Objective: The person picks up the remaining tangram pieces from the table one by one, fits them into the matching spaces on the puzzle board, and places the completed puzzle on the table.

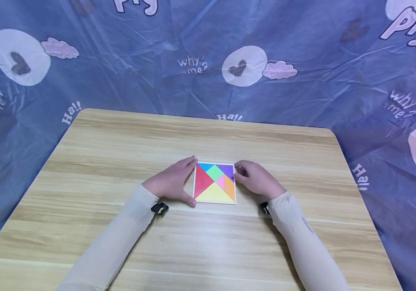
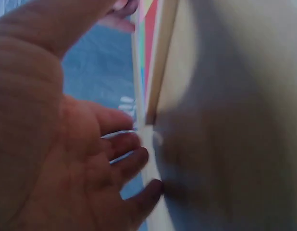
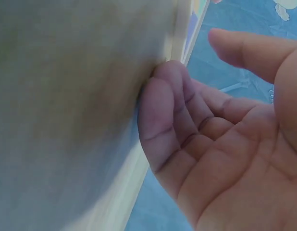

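Observation:
A square tangram in a pale frame [image 1: 215, 203] lies flat near the middle of the table. Its coloured pieces include a red triangle [image 1: 202, 182], a yellow triangle [image 1: 215, 194], a green square [image 1: 214, 172] and a purple triangle [image 1: 227, 169]. Along its left side my left hand [image 1: 171, 180] is spread, thumb by the near corner and fingers by the far one. My right hand [image 1: 258, 178] is at the upper right edge, its fingers loosely bent. In the right wrist view the fingertips [image 3: 158, 103] rest beside the frame, with the thumb apart.
The wood-grain table [image 1: 193, 250] extends around the tangram on all sides. Behind it hangs a blue printed cloth [image 1: 138, 72], which also shows beyond the left and right edges. Small dark devices [image 1: 160, 209] are worn at both wrists.

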Tool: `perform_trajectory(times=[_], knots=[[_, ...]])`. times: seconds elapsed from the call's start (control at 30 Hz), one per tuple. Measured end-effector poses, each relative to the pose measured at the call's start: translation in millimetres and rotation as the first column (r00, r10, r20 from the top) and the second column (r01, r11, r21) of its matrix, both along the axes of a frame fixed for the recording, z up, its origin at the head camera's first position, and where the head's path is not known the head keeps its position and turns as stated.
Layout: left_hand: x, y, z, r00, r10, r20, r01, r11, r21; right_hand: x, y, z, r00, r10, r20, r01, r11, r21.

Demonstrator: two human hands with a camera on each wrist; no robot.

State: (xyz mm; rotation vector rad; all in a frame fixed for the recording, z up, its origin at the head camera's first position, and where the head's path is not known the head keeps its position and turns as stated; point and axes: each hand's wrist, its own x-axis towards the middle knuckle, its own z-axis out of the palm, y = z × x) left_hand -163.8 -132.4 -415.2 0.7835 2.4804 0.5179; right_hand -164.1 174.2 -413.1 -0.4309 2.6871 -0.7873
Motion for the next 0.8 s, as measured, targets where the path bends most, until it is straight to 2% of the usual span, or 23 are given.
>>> perform_trajectory(times=[0.17,0.33,0.53,0.8], knots=[[-2.4,-5.9,3.7,1.000,-0.008,-0.005,0.008,0.998,-0.054,2.8,0.5,-1.1,1.000,0.016,-0.006,-0.016,1.000,-0.002],[-2.1,1.1,1.5,0.999,-0.019,-0.034,0.016,0.996,-0.089,3.0,2.7,-0.7,1.000,0.015,-0.010,-0.015,1.000,0.013],[-3.0,9.0,-4.9,0.996,-0.014,-0.092,0.005,0.996,-0.088,2.9,6.6,-4.3,1.000,0.013,-0.005,-0.012,1.000,0.019],[-1.1,9.1,-9.7,0.995,0.021,-0.094,-0.026,0.998,-0.051,2.5,8.7,-4.7,1.000,0.023,0.007,-0.024,0.999,0.031]])
